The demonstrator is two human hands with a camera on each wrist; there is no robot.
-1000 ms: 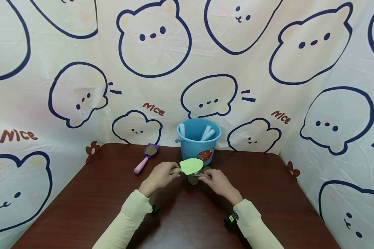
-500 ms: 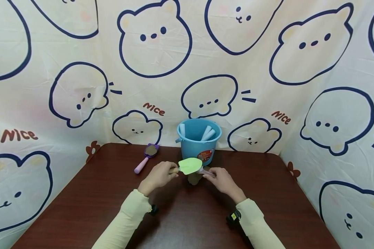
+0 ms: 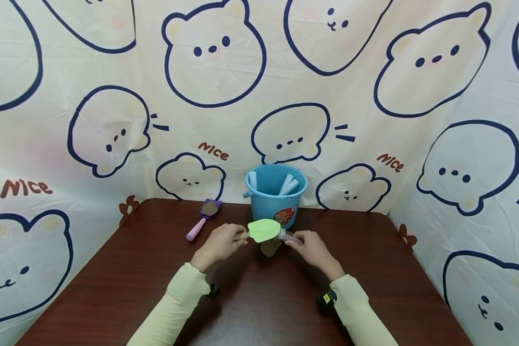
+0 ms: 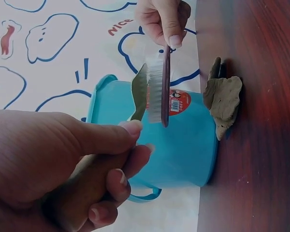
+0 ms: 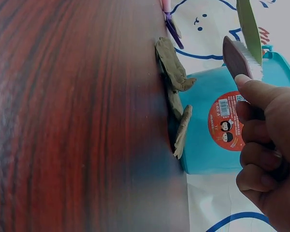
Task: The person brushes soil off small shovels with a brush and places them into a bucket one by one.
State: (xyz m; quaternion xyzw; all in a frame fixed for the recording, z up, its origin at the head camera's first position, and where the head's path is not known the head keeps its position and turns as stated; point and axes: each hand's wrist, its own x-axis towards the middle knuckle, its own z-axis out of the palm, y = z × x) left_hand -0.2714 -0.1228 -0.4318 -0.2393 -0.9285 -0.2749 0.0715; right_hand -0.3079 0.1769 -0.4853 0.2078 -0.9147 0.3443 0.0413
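Note:
My left hand (image 3: pixel 219 245) grips the handle of a small light-green trowel (image 3: pixel 264 230), its blade raised above the table. From the other side, my right hand (image 3: pixel 315 250) holds a brush (image 4: pixel 166 87) with white bristles and a brownish-pink back. Those bristles face the underside of the blade in the left wrist view and look close against it; whether they touch is hard to tell. Below both tools, crumpled brown clay-like pieces (image 5: pixel 173 67) lie on the table by a blue bucket (image 3: pixel 264 204).
Several pale-blue rolls or sticks (image 3: pixel 289 184) show inside the bucket. To the left lies a purple scoop (image 3: pixel 196 229) with a brown lump (image 3: pixel 209 208) in its bowl. Behind the dark wooden table (image 3: pixel 259 312) hangs a cartoon-printed cloth (image 3: pixel 216 81).
My right hand has drawn the brush to the right along the trowel blade, toward its tip. The left hand and trowel have barely shifted.

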